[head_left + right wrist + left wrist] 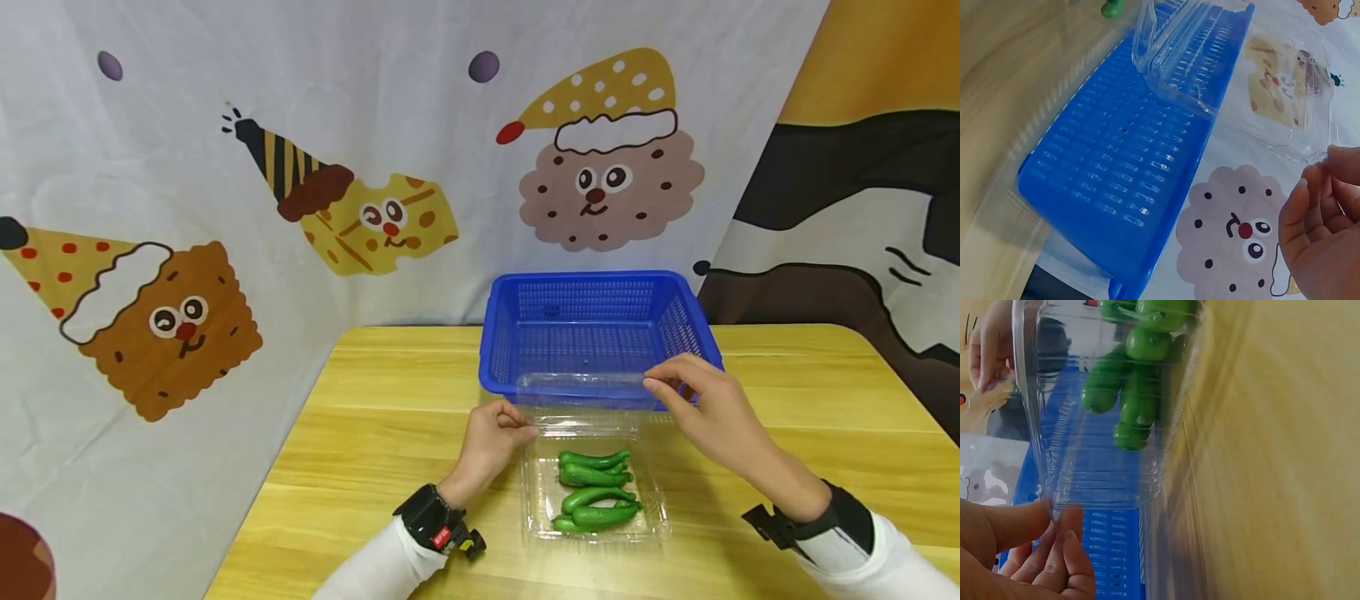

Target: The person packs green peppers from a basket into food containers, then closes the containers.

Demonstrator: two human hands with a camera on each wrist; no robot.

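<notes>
A clear plastic clamshell box (529, 504) lies on the table with several green peppers (596, 476) inside. Its transparent lid (581, 390) stands raised at the far side, in front of the blue basket. With thumb and fingers, my left hand (489, 442) pinches the box's edge at the far left corner, as the left wrist view also shows. My right hand (708, 408) pinches the lid's upper right corner between thumb and fingertips. In the right wrist view, the lid (1272, 94) slants up to that hand (1329, 231).
Just behind the box stands a blue perforated basket (498, 333), near the table's back edge. The yellow wood-grain table (360, 433) extends to both sides. A white cloth (405, 92) with cartoon prints hangs behind the table.
</notes>
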